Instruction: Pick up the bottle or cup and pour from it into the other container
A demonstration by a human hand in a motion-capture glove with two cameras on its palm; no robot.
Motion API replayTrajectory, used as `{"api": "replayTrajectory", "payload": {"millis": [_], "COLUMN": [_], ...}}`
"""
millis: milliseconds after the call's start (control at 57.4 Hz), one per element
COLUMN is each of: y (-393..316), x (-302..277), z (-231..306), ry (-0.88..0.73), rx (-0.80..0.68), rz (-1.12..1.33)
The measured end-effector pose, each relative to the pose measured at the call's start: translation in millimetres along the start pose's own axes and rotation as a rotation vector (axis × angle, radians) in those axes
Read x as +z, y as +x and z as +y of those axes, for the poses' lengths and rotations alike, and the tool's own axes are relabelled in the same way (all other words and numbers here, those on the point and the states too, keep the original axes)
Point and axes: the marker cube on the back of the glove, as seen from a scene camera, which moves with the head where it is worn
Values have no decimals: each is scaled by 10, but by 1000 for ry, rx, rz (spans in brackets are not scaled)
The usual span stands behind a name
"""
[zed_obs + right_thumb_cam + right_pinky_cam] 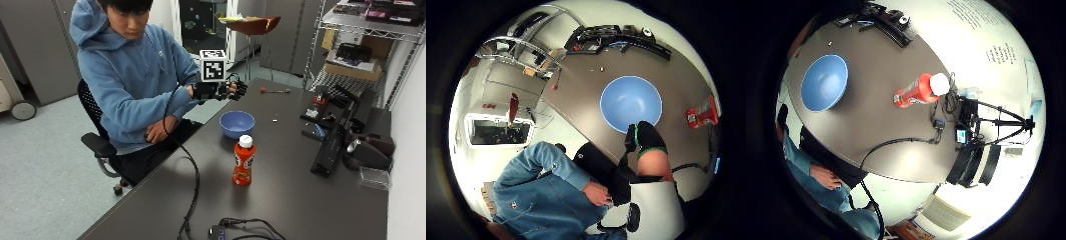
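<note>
Orange bottle, white cap on, is seen standing upright on the dark table, just beside the blue bowl but not touching it; in the little finger side palm view both are set well below the palm, bottle apart from bowl. The gloved right hand is held raised above the table's near edge, fingers loosely curled, nothing gripped. The bare left hand is rested in the lap.

My right hand wears a matt black cloth glove. The blue bowl looks like smooth plastic; the orange bottle, with its white cap, is glossy plastic. The dark table shows a smooth, faintly shiny top.
</note>
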Motion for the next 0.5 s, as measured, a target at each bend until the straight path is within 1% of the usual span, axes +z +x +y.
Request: {"api": "replayTrajectory", "payload": {"millis": [226,366,505], "y": [-17,-49,-57], "x": [-64,-68,-90], "z": [-49,-55,-1], "ry": [-15,-14,-15], "rx": [-9,8,-21], "rz": [-4,42,41]}}
